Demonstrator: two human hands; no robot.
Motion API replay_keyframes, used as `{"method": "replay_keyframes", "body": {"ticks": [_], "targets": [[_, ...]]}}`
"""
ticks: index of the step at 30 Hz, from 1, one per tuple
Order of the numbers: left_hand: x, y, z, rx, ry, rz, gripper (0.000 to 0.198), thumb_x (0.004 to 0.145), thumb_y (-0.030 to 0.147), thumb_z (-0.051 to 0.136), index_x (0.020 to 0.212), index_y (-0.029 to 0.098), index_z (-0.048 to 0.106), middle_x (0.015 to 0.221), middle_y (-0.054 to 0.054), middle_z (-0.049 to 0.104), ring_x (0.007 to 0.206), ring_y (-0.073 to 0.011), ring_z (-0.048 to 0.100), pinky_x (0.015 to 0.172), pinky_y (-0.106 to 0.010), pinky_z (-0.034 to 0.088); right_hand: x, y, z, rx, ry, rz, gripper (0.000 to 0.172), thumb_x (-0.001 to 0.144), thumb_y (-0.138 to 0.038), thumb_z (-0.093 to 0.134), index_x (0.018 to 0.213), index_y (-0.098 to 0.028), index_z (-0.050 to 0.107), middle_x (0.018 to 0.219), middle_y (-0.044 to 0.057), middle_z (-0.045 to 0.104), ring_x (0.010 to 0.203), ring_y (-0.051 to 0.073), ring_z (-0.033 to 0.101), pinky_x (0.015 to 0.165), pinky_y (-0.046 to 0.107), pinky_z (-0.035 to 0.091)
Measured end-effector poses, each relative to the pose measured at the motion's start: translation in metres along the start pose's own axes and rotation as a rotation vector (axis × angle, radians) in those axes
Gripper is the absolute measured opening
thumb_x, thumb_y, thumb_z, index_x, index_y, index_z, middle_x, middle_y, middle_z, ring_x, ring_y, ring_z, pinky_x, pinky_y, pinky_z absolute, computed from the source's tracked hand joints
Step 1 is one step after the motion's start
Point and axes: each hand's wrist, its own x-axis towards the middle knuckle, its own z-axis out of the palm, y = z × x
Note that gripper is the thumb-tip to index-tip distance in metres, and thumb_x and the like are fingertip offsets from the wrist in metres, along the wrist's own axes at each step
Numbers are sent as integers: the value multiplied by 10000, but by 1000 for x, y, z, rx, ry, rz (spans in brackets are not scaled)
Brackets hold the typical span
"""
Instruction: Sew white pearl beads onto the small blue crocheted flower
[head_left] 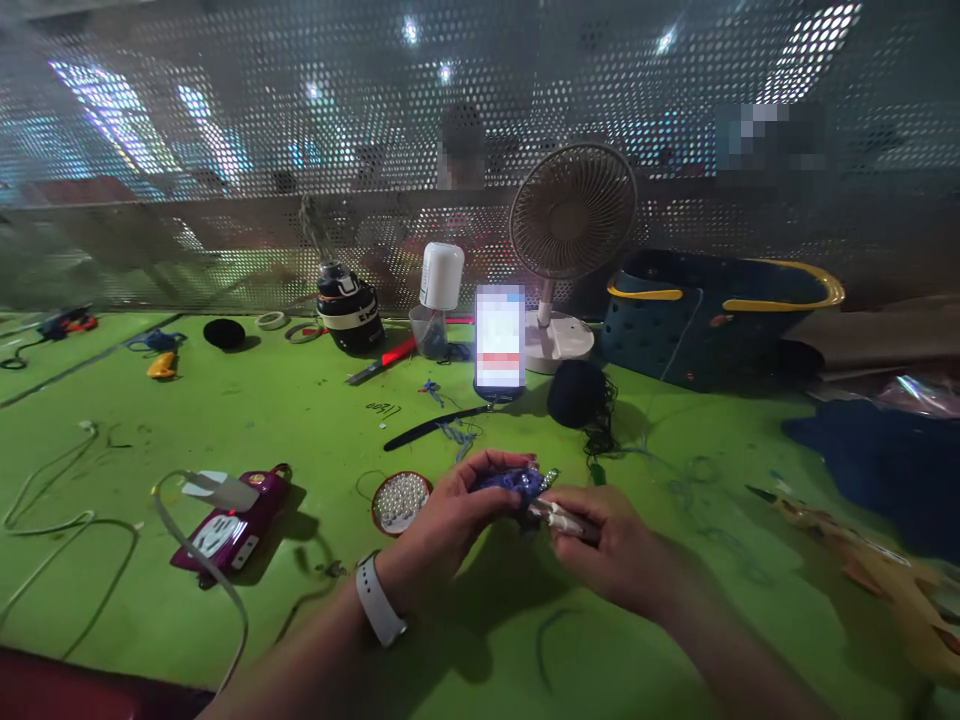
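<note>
Over the middle of the green table, my left hand (476, 495) is closed on a small blue knitted piece (511, 482) with shiny beads on it. My right hand (611, 550) grips a tool with a whitish handle (574, 522); its tip meets the right side of the blue piece, and the exact contact is too small to make out. A round red-rimmed dish of pearly beads (402, 502) sits just left of my left hand. Beyond my hands lie a dark yarn ball (576, 393) and a black strap-like item (435, 427).
A lit phone (500, 338) stands upright ahead, with a fan (574, 212) and a blue basket (705, 325) behind to the right. A purple power strip (232, 525) with cables lies left. A black bottle (349, 310) stands at the back; dark blue fabric (885, 470) lies right.
</note>
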Motion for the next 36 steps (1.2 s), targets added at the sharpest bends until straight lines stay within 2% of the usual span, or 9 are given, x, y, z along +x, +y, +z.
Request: {"method": "replay_keyframes", "body": {"ticks": [3, 8, 11, 15, 19, 22, 25, 29, 36], "targets": [[0, 0, -2, -27, -21, -33, 341, 666, 74, 704, 1000, 124, 662, 1015, -89, 704, 850, -150, 648, 838, -267, 469, 2, 0, 0, 118, -19, 89, 122, 683, -118, 455, 671, -180, 559, 571, -42, 399, 512, 95, 331, 481, 221, 249], [1, -2, -4, -47, -9, -47, 401, 704, 63, 701, 1091, 144, 633, 1106, -98, 678, 915, -172, 654, 878, -296, 475, 4, 3, -1, 278, -57, 245, 227, 690, -133, 469, 828, -181, 642, 607, -39, 428, 517, 90, 330, 472, 203, 269], [2, -3, -5, -36, 20, -46, 413, 676, 21, 723, 1062, 140, 641, 1098, -100, 680, 933, -178, 656, 884, -295, 481, 5, -1, -1, 355, -47, 276, 204, 688, -150, 493, 822, -176, 645, 603, -38, 430, 518, 86, 332, 470, 197, 263], [5, 1, -9, -29, 79, -55, 377, 698, -27, 676, 1032, 142, 646, 1102, -101, 677, 940, -181, 656, 919, -318, 477, 4, -14, -11, 430, 3, 294, 180, 728, -230, 536, 867, -179, 639, 681, -9, 517, 553, 96, 402, 488, 204, 315], [8, 7, -14, -31, 108, 22, 396, 692, -48, 643, 1030, 159, 644, 1109, -76, 680, 927, -163, 655, 891, -292, 483, -3, -12, -25, 298, 88, 253, 214, 849, -323, 496, 910, -193, 654, 663, -3, 520, 552, 108, 420, 485, 217, 327], [8, 8, -13, -17, 117, 61, 407, 648, -50, 661, 999, 155, 655, 1058, -55, 700, 899, -150, 655, 849, -261, 480, -7, -6, -24, 125, 10, 198, 250, 888, -319, 498, 1035, -202, 663, 693, 15, 592, 551, 119, 467, 486, 229, 353], [6, 6, -10, -32, 124, 61, 365, 624, -29, 701, 939, 151, 665, 981, -43, 716, 816, -138, 660, 809, -263, 489, -7, -10, -12, -30, -99, 53, 311, 848, -292, 566, 1138, -220, 652, 817, 38, 686, 617, 144, 564, 564, 263, 428], [6, 2, -10, -63, 142, 12, 321, 657, 24, 721, 945, 158, 669, 958, -48, 724, 763, -131, 667, 728, -243, 495, -2, -19, 0, -242, -149, -117, 282, 787, -239, 591, 1047, -218, 696, 866, 44, 722, 691, 174, 629, 662, 298, 447], [4, 5, -5, -75, 147, -8, 323, 670, 107, 769, 980, 125, 678, 974, -85, 728, 779, -145, 676, 743, -250, 499, 0, -18, -1, -315, -148, -124, 223, 773, -218, 584, 961, -216, 704, 755, 23, 709, 619, 150, 597, 604, 262, 393]]}}
